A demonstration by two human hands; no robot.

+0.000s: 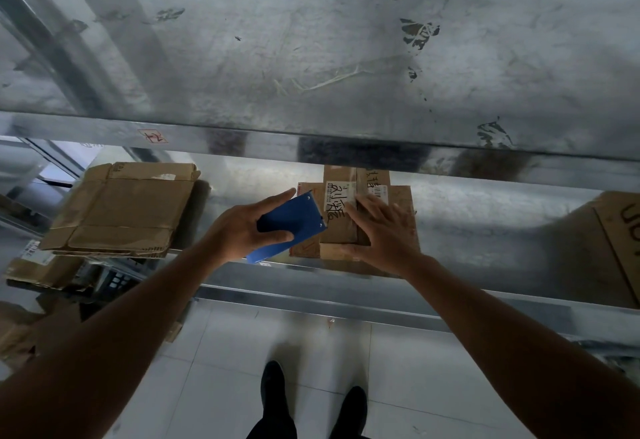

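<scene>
A small brown cardboard parcel (341, 227) with a white handwritten label (339, 197) lies on top of a wider flat cardboard box (403, 203) on the metal shelf (485, 230). My right hand (381, 230) rests on the parcel, fingers spread over its top and right side, thumb at its near edge. My left hand (249, 227) grips a flat blue handheld device (291, 227), held tilted just left of the label, close above the parcel.
A flattened cardboard box (121, 210) lies on the same shelf to the left, and another box (616, 241) at the right edge. An upper metal shelf (346, 57) hangs over the boxes. More cardboard sits low left. My shoes (311, 404) stand on white floor tiles.
</scene>
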